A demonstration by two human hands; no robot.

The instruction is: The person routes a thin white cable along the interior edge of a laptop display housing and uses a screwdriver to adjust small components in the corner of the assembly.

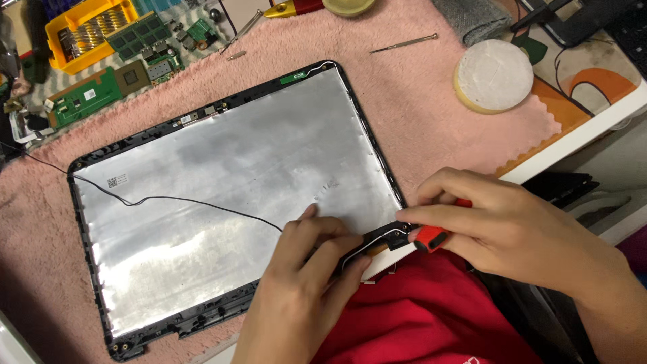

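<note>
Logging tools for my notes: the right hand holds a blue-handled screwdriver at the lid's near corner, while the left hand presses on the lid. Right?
Not quite: the head view shows the right hand holding a red-handled screwdriver, not blue. The left hand does press the laptop lid.

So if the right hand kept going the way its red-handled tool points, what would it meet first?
The right hand aims its red-handled tool leftward. First in line is the black corner piece of the laptop lid, with the left hand just beyond, though depth is unclear.

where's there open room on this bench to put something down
Bare pink mat lies between the laptop lid, the white disc and the thin screwdriver. The lid's silver panel is open too. Crowded: circuit boards top left, and the lid's corner under both hands.
</note>
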